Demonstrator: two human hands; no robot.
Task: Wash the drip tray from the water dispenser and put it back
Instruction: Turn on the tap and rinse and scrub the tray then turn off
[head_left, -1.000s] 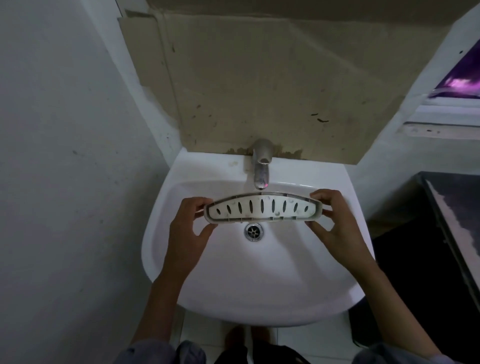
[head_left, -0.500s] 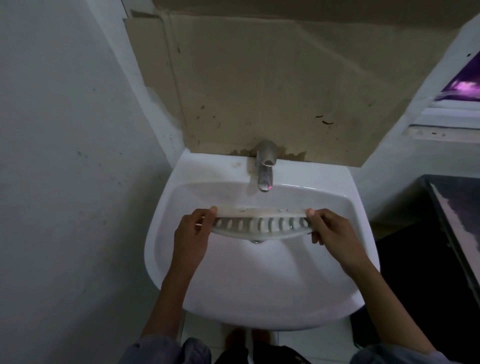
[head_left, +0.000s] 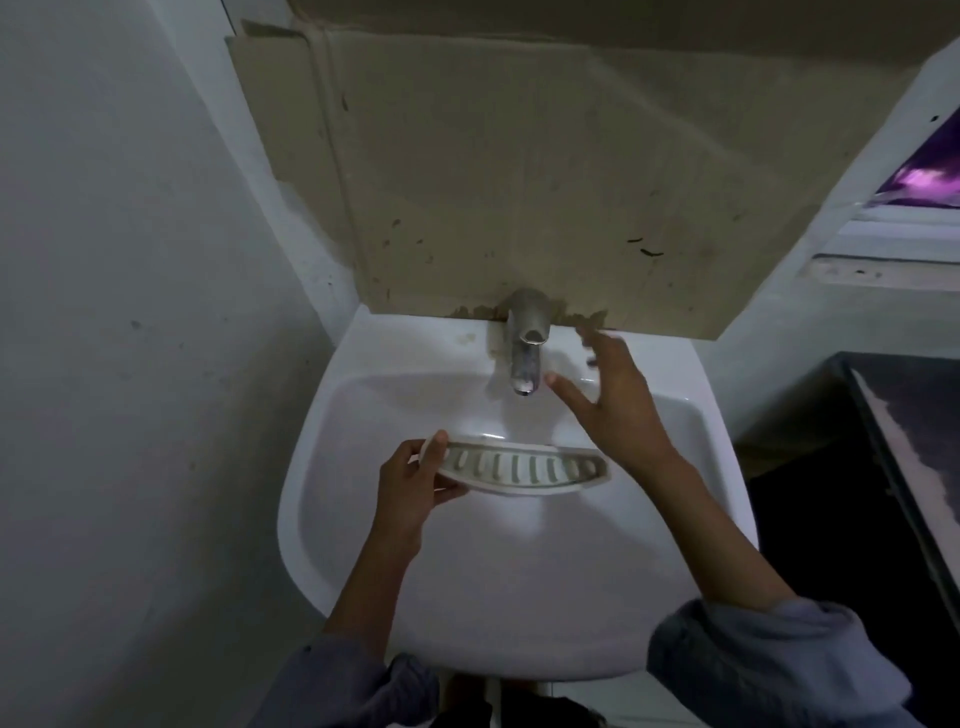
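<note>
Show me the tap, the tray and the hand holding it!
tap (head_left: 524, 364), head view, on its metal spout.
drip tray (head_left: 519, 470), head view, on its slotted middle.
left hand (head_left: 408, 491), head view, on the middle of the hand.

The drip tray is a long, thin, white plastic piece with a curved front edge, a bit like a smile, and a row of short dark slots runs along its top. It is up in the air over the bowl of the white sink, lying nearly flat with the slotted side up, a little way in front of the tap. The left hand grips its left end, with fingers at both edges, and its right end sticks out free.
</note>
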